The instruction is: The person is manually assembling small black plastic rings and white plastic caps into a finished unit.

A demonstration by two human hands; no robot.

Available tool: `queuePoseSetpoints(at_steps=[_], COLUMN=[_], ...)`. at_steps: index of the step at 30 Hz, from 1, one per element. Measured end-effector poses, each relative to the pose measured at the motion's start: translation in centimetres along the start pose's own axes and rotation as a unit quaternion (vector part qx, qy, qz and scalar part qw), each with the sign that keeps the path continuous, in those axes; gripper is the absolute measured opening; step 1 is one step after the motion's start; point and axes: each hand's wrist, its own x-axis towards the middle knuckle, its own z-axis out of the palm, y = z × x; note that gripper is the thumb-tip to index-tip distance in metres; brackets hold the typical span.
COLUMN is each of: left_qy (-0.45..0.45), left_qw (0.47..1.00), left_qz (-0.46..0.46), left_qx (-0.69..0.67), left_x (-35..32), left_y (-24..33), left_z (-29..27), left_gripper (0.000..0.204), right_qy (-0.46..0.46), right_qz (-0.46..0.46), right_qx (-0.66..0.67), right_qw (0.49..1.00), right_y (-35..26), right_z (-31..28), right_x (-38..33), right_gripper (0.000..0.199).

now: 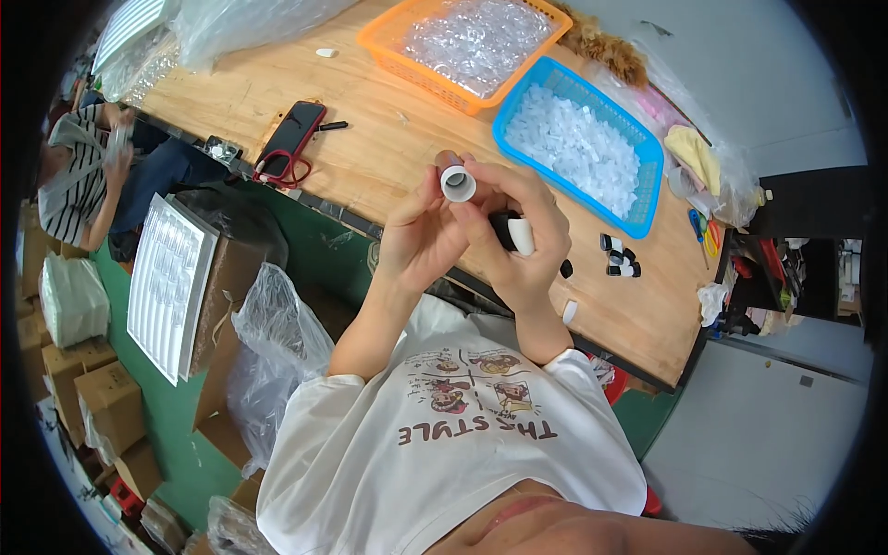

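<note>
A person holds a small white tube (pixel 459 191) up in front of the chest, over the near edge of the wooden desk (pixel 370 129), its round open end facing up toward the head. The left hand (pixel 421 227) has its fingers closed around the tube's side. The right hand (pixel 525 236) brings thumb and forefinger against or just beside the tube; its other fingers are curled round a black-and-white piece (pixel 520 235). Beyond the hands stand a blue basket (pixel 653 185) of small clear-white pieces and an orange basket (pixel 421 86) of clear ones. Several black-and-white caps (pixel 622 266) lie right of the right hand.
</note>
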Motion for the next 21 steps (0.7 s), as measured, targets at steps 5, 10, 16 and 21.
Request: queuePoseSetpoints(at_steps=[5,10,16,21], left_qy=[0.004,0.017,0.042,0.083], left_qw=[1.0,1.0,0.992,0.541], left_qz=[-0.017,-0.025,0.035,0.365], left_qx=[0.01,0.0,0.118,0.753], left_x=[0.0,0.0,-0.1,0.6], left_y=[-0.1,-0.1,0.6,2.6], left_z=[0.1,-0.3,0.6,3.6], left_gripper=[0.02,0.021,0.025,0.038], right_qy=[0.009,0.007,0.008,0.031], right_qz=[-0.007,-0.008,0.026,0.199], right_qx=[-0.013,-0.016,0.014,0.102], right_qw=[1.0,1.0,1.0,0.974], right_y=[0.1,0.3,1.0,5.0], right_z=[0.0,0.0,0.2,-0.6], right_x=[0.0,0.0,-0.3,-2.0], right_gripper=[0.033,0.033,0.032,0.028])
